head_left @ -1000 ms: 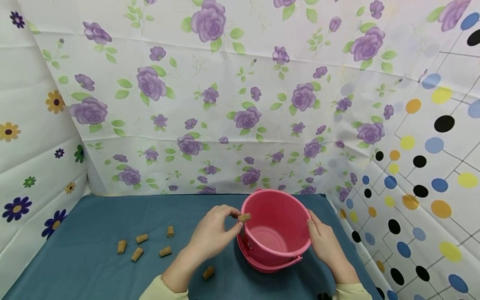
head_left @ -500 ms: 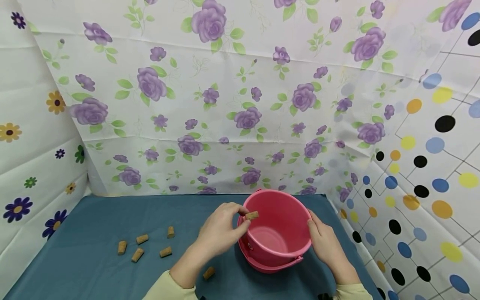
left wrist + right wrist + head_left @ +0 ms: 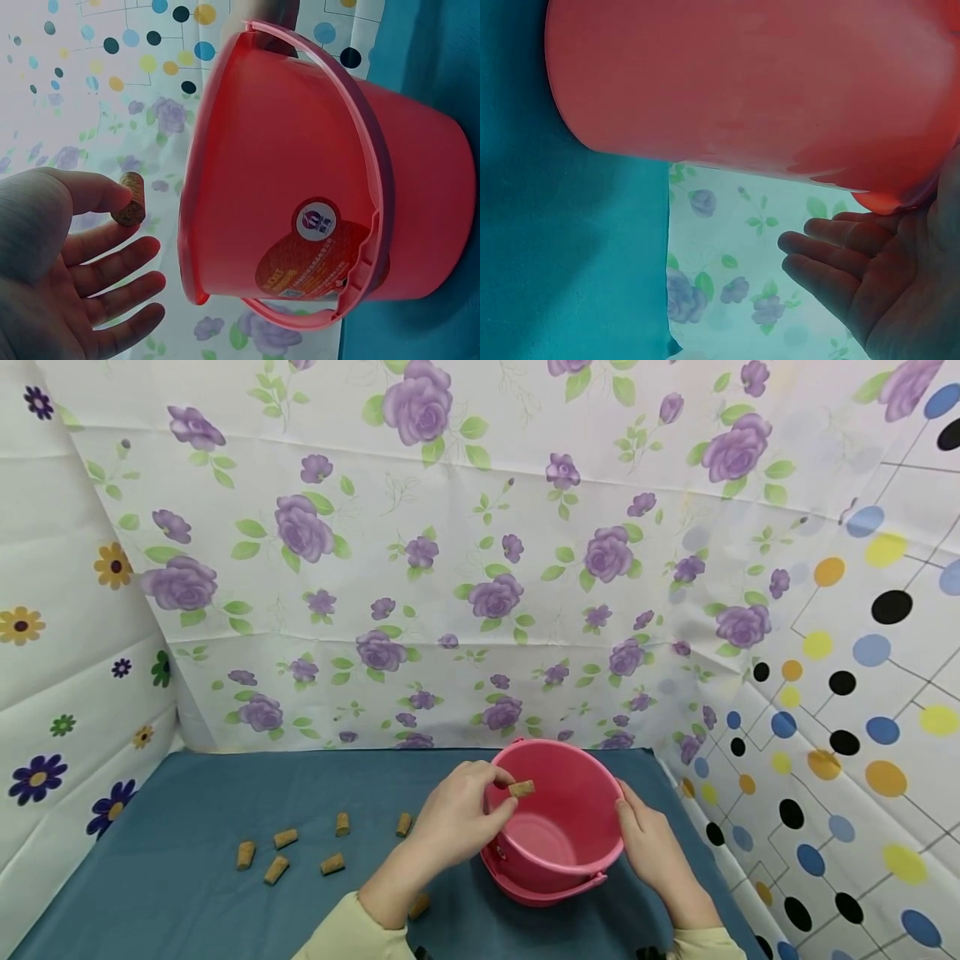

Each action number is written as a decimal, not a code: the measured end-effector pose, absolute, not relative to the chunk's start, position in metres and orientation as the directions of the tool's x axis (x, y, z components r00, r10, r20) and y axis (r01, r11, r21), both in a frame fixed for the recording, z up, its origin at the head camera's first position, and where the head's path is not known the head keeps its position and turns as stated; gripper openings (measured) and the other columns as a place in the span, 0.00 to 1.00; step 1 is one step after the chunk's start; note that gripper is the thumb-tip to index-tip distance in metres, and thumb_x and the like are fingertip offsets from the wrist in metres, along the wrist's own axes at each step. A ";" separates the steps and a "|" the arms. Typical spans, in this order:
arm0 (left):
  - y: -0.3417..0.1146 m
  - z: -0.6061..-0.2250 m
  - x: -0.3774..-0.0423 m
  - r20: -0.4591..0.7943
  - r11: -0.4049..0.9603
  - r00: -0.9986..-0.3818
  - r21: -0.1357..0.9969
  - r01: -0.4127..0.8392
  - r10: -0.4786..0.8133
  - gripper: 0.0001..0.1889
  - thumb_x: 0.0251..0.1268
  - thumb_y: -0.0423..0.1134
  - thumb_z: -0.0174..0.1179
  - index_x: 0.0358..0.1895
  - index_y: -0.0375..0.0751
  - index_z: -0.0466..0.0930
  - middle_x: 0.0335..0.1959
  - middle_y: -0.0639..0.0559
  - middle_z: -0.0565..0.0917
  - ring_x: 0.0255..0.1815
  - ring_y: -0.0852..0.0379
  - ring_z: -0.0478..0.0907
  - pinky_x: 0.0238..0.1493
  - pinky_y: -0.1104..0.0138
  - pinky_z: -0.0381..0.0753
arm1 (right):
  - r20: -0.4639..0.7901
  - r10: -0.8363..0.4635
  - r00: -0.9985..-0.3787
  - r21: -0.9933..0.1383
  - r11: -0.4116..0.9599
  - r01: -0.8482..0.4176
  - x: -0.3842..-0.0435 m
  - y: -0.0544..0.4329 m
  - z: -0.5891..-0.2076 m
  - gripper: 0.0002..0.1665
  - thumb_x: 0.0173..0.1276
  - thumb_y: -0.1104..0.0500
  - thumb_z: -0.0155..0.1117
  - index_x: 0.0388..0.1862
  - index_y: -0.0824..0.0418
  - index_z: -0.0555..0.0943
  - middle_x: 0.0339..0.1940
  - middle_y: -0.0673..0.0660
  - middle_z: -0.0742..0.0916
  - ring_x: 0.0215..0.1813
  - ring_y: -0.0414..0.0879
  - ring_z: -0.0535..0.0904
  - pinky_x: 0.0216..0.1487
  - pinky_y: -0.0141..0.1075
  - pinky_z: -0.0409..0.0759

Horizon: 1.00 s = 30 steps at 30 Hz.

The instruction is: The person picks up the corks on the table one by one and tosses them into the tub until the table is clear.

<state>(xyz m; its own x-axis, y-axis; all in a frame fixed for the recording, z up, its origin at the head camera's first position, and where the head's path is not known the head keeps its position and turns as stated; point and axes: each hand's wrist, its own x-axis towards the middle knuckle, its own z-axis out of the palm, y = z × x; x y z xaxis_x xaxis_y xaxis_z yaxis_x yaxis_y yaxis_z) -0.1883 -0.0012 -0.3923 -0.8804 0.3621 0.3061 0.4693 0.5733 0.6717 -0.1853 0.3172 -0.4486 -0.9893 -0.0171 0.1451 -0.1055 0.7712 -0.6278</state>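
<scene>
Pinching one cork (image 3: pixel 521 788) between thumb and index of the left hand (image 3: pixel 461 814), with the other left fingers (image 3: pixel 124 289) spread apart in the left wrist view; held right of centre and below the middle of the head frame, over the left part of the mouth of the pink bucket (image 3: pixel 573 793), above the rim and apart from it; gripping that rim at lower right with the right hand (image 3: pixel 651 839), thumb at the lip, and with the lower right fingers (image 3: pixel 821 277) straight and clear of the wall in the right wrist view; in the cork, probably very light, dry and grippy, with slight give; unlikely to break, though perhaps apt to crumble at the ends under a hard nip; best taken across the middle of its round side, since likely to swivel if pinched towards one end, as in the head view; likewise for the loose corks (image 3: pixel 332 863) spread over the counter (image 3: pixel 187 918) at lower left, likely to roll if nudged; in the bucket, by its look smooth thin plastic, so probably light, springy at the lip and rather slick; best steadied by the rim, or lifted by the handle (image 3: pixel 382 165) hanging down its side.
</scene>
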 end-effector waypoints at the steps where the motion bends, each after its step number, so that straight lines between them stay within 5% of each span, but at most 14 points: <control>1: 0.000 -0.392 -0.189 0.307 0.574 -0.879 0.669 0.472 0.364 0.10 0.72 0.45 0.71 0.51 0.50 0.88 0.47 0.55 0.86 0.45 0.56 0.77 0.35 0.65 0.81 | 0.147 -0.017 -0.989 -0.628 0.771 -0.107 -0.185 0.317 -0.449 0.35 0.92 0.47 0.39 0.87 0.65 0.60 0.73 0.69 0.80 0.71 0.64 0.80 0.68 0.62 0.77; 10: 0.008 -0.393 -0.192 0.304 0.573 -0.873 0.663 0.481 0.381 0.11 0.71 0.45 0.72 0.52 0.49 0.88 0.51 0.53 0.87 0.53 0.51 0.81 0.47 0.58 0.86 | 0.151 -0.021 -0.988 -0.627 0.771 -0.112 -0.186 0.316 -0.448 0.35 0.92 0.47 0.40 0.86 0.65 0.61 0.72 0.69 0.81 0.70 0.64 0.81 0.67 0.63 0.78; 30: 0.029 -0.392 -0.198 0.318 0.601 -0.854 0.610 0.517 0.412 0.11 0.70 0.46 0.73 0.51 0.49 0.88 0.48 0.55 0.88 0.52 0.56 0.81 0.48 0.62 0.87 | 0.143 -0.016 -0.990 -0.640 0.761 -0.104 -0.184 0.317 -0.449 0.35 0.92 0.45 0.40 0.87 0.64 0.60 0.71 0.67 0.82 0.70 0.63 0.81 0.65 0.61 0.80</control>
<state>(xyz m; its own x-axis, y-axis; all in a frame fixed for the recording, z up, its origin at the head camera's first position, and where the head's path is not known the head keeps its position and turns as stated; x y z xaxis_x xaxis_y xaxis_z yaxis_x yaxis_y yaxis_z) -0.1985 0.0290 -0.3920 -0.8540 0.4118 0.3179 0.5167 0.6006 0.6102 -0.1844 0.3170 -0.4489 -0.9896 -0.0157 0.1428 -0.1045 0.7609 -0.6404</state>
